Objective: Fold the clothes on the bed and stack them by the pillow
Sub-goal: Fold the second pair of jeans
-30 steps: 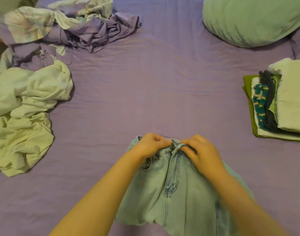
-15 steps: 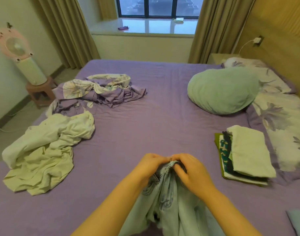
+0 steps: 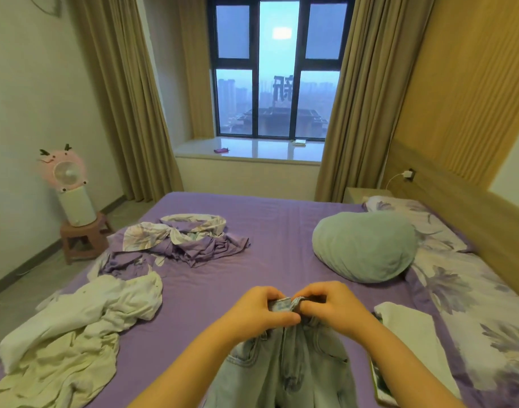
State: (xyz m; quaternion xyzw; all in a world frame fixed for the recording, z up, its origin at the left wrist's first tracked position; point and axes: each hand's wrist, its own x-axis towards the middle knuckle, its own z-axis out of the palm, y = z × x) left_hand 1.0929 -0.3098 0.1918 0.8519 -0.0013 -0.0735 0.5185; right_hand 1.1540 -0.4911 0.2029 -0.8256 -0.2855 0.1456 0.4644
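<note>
Light-blue jeans hang in front of me above the purple bed, bunched at the waistband. My left hand and my right hand both pinch that waistband, close together. A stack of folded clothes with a pale top piece lies at my right, partly behind my right forearm, near the green pillow. A crumpled white garment lies at the left. A purple floral garment is heaped farther back.
A floral pillow runs along the wooden headboard on the right. A pink fan stands on a small stool beside the bed's left side. Window and curtains are behind the bed.
Both hands have lifted the jeans off the bed by the waistband and drawn it together. My head has tilted up, bringing the window and walls into view.
</note>
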